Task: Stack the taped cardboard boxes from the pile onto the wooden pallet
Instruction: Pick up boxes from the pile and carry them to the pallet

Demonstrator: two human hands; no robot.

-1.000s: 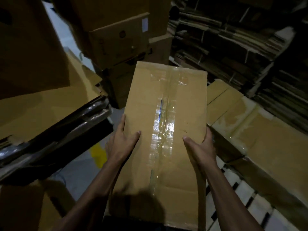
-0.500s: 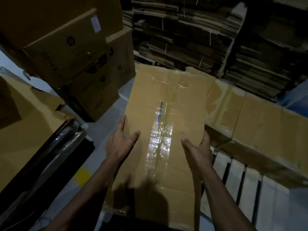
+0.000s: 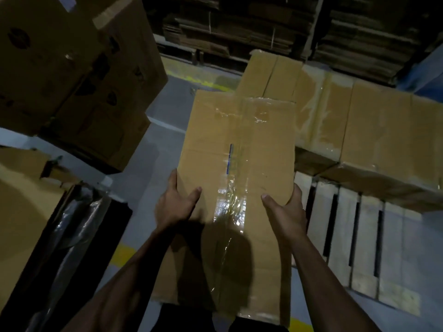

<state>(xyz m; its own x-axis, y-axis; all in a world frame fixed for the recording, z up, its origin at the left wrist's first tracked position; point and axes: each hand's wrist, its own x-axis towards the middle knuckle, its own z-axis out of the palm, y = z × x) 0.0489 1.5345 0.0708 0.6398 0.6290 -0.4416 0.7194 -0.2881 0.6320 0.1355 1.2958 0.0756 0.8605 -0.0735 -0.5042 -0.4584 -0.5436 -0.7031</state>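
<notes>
I carry a long brown cardboard box (image 3: 239, 149) with clear tape down its top seam, held out in front of me. My left hand (image 3: 173, 204) grips its left edge, thumb on top. My right hand (image 3: 285, 209) grips its right edge the same way. The wooden pallet (image 3: 359, 236) with pale slats lies to the right of the box and below it. Taped boxes (image 3: 359, 125) lie in a row across the pallet's far side, just beyond the carried box's far end.
Tall stacked cartons (image 3: 72, 75) stand at the left. Flattened cardboard bundles (image 3: 275, 27) are piled along the back. A flat sheet of cardboard over dark plastic-wrapped material (image 3: 36, 224) lies at the lower left. Grey floor with yellow lines (image 3: 124, 255) runs between.
My view and the box have swung right toward the pallet. More of the pallet slats and the row of boxes now show. Both hands keep the same hold.
</notes>
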